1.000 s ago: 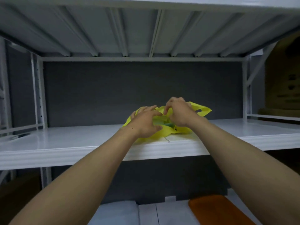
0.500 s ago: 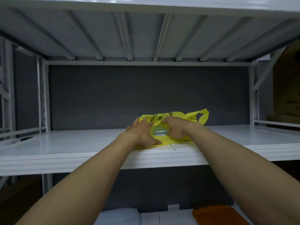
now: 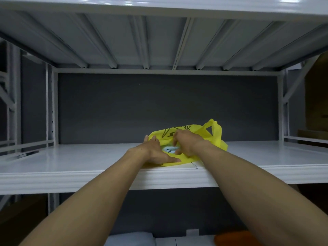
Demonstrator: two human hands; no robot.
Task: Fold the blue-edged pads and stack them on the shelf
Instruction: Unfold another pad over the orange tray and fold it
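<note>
- Low on the white shelf (image 3: 88, 157), close to its front edge and right of centre: a crumpled yellow bag (image 3: 198, 130) with black print on top.
- At the bag's right end, a handle loop (image 3: 217, 134) standing up.
- Left hand (image 3: 156, 150) spread flat on the bag's left side, fingers straight, thumb stretched along the near edge, pressing the fabric down.
- Right hand (image 3: 188, 144) curled over the bag's mouth, fingertips dipped into the opening.
- Between the two hands, inside the opening, a sliver of pale blue-and-white pad (image 3: 169, 149), mostly hidden by the bag and the fingers.
- Hard to say from this angle whether pinching the pad or the bag's rim with the right fingertips.
- Behind, a dark grey back panel (image 3: 159, 107).
- Overhead, the ribbed underside of the next shelf (image 3: 159, 41).
- Far below, at the bottom right, a blurred orange thing (image 3: 230, 237).
</note>
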